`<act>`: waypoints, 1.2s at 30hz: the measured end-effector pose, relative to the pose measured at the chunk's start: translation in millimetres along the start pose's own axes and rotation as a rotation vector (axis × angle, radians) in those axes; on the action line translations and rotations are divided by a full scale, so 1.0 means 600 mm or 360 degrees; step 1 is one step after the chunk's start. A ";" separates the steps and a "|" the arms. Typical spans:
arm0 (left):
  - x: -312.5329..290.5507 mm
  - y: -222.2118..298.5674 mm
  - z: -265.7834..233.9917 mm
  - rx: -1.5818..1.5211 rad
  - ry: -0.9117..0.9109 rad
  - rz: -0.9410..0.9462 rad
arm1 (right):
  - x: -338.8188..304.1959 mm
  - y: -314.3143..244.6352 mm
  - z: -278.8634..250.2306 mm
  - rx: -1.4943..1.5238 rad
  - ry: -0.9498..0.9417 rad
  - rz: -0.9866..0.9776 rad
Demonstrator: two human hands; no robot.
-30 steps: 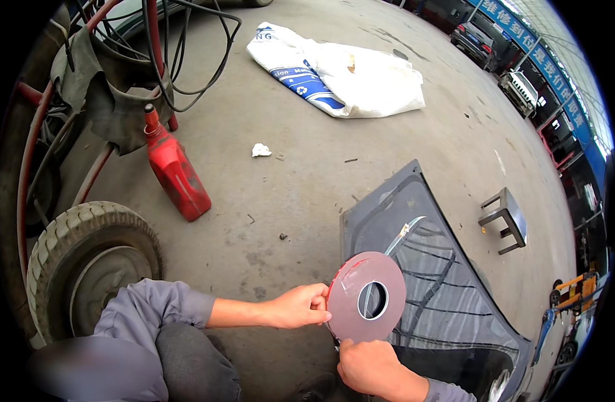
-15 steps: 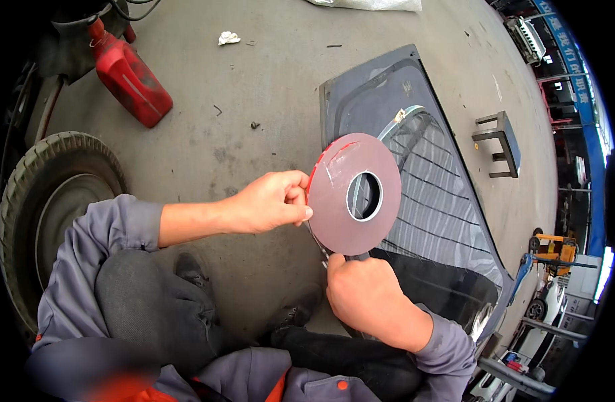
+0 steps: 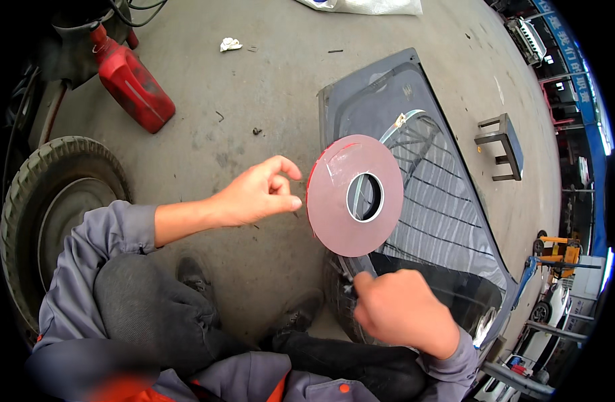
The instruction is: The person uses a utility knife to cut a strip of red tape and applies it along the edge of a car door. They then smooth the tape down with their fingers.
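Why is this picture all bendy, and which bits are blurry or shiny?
Head view: a wide fisheye lens bends straight edges, so the blue banner curves near the black rim; head view: the right hand looks smeared, while the tape roll looks sharper; head view: pale streaks shine on the dark glassy panel, with white glare at the far right.

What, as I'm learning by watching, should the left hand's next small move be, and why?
Probably close the left hand lightly on the left edge of the tape roll to steady it. Its thumb and index finger are parted beside that edge, a gap showing between; the right hand is lower, blurred, its grip unclear, and I can't tell what supports the roll.
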State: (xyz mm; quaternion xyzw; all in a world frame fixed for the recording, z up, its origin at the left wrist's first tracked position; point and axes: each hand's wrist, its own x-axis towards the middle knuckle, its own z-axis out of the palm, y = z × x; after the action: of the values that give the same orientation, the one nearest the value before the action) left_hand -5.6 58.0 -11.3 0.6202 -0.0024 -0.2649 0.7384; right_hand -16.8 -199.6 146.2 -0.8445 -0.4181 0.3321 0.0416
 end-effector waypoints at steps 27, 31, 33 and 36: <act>0.027 -0.062 0.013 0.2130 -0.1312 0.0236 | 0.034 0.003 -0.036 0.0894 0.0729 0.0015; 0.091 -0.007 -0.021 0.2410 -0.1034 -0.0092 | 0.054 0.069 -0.037 0.1891 0.0584 0.0140; 0.116 0.019 -0.055 0.2030 -0.0739 -0.0203 | 0.072 0.093 -0.054 0.2080 0.0677 0.0038; 0.097 0.027 -0.070 0.0921 -0.0516 -0.0482 | 0.088 0.113 -0.088 0.2255 0.0659 0.0047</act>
State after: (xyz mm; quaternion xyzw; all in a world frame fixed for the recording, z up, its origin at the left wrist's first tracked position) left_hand 64.7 74.8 -24.8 0.7467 -0.1024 -0.4545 0.4748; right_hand 83.2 -193.6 135.7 -0.6660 -0.0756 0.3568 0.6507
